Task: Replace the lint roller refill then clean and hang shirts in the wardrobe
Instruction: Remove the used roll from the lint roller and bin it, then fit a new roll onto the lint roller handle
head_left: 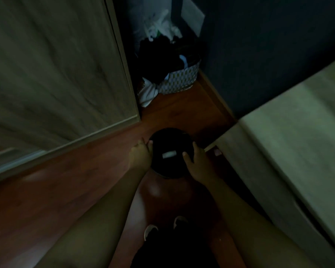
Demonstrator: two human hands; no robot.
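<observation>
Down on the wooden floor point(85, 190), holding a black round bin point(170, 140) between both hands. Left hand point(141, 153) against the bin's left rim, fingers too dim to tell whether curled. Right hand point(196, 161) clamped on the right rim, thumb over the top. Small white oblong piece point(168, 154) at the bin's middle. Beyond the bin, patterned laundry basket point(182, 82); left of it, wardrobe door point(56, 64).

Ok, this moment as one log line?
left hand: holds black round bin | right hand: holds opposite side | bin: white piece visible at top | patterned basket: in corner
</observation>
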